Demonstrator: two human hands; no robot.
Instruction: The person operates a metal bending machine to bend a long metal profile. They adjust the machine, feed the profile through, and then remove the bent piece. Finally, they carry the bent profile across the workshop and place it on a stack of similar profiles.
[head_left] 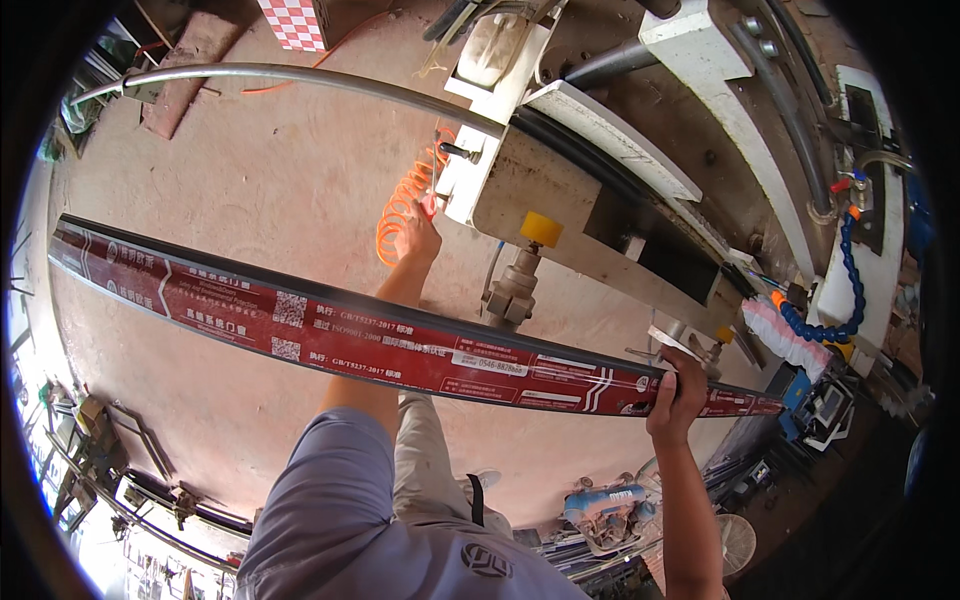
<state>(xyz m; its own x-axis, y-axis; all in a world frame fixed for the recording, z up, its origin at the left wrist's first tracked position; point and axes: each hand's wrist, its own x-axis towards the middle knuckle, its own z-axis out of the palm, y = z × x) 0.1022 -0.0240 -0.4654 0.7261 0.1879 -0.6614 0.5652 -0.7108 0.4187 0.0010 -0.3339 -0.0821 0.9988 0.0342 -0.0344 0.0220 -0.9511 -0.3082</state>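
A right hand [678, 395] grips a long, red-filmed profile [420, 355] while the left hand [418, 238] is at a small red piece [430, 206] beside a machine.
The profile slants across the front of the person's body, its right end lower in view, passing over the left forearm; the right hand's fingers are closed around it near that end. The left hand's fingers touch the red piece, next to an orange coiled hose [388, 238] and the white machine [482, 185]; whether they are closed, I cannot tell. A yellow knob [540, 229] tops a metal fitting [515, 285] just beyond the profile.
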